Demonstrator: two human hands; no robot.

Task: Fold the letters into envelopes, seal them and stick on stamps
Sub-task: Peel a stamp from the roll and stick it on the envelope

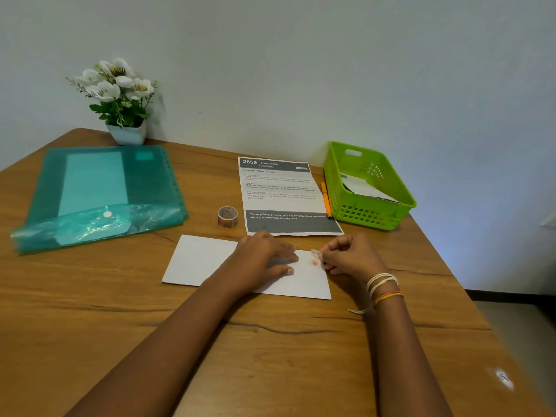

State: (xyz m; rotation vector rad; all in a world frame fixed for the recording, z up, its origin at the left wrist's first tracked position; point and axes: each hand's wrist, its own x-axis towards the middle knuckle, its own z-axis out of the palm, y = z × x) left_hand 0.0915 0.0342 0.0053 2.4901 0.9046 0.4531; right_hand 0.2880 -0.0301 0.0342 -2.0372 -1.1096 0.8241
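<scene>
Head camera, looking down at a wooden table (pixel 90 311). A white envelope (pixel 204 260) lay flat just in front of the person, its long axis running left to right. The left hand (pixel 261 263) pressed on it with fingers straight, pinning it down. The right hand (pixel 352 257) sat at the envelope's right end, fingertips pinching a small sticker-like stamp (pixel 315 253) that hovered over the upper right corner; a pink dot (pixel 315 262) showed just below it. The stamp's spot lay directly under the right hand, so that hand was the nearer.

Beyond the envelope lay a printed sheet (pixel 282 191) headed "2659 LIVING ROOM" and "Change Pillow Covers". Beside it were a roll of patterned tape (pixel 227 217), an orange pen (pixel 325 200), and a green basket (pixel 373 212) holding paper. A teal folder (pixel 96 191) lay far left.
</scene>
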